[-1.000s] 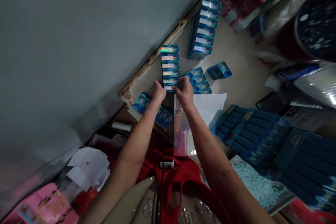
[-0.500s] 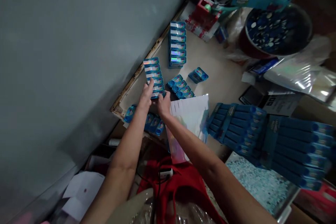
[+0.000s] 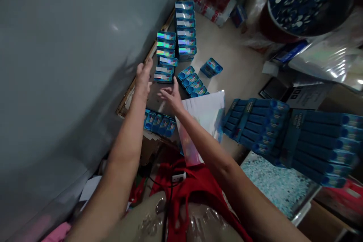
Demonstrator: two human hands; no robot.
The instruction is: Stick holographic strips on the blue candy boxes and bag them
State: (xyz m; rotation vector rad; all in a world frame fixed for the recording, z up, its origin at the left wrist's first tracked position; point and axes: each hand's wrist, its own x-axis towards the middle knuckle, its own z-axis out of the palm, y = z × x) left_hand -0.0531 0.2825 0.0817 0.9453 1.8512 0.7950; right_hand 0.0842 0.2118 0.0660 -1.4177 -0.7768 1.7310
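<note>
A row of small blue boxes with shiny label strips (image 3: pixel 164 57) stands on the table beside the wall, one of them jutting slightly to the right. My left hand (image 3: pixel 144 77) is just left of this row, fingers apart and holding nothing. Just below the row's near end, my right hand (image 3: pixel 171 93) has its fingers spread and is empty. A longer row of the same boxes (image 3: pixel 185 32) stands behind to the right. Several blue packs with round ends (image 3: pixel 193 82) lie right of my right hand. More blue packs (image 3: pixel 159 123) line the near table edge.
A pale shiny sheet (image 3: pixel 202 115) lies under my right forearm. One blue pack (image 3: pixel 211 68) sits alone on the table (image 3: pixel 227 49). Large banded bundles of blue boxes (image 3: pixel 314 140) are at the right. A dark red tub of small pieces (image 3: pixel 266 24) stands behind. The grey wall (image 3: pixel 70 45) borders the left.
Both hands have let go of the row of small blue boxes and drawn apart. The row now stands closer to the longer row behind it. The camera view has shifted a little.
</note>
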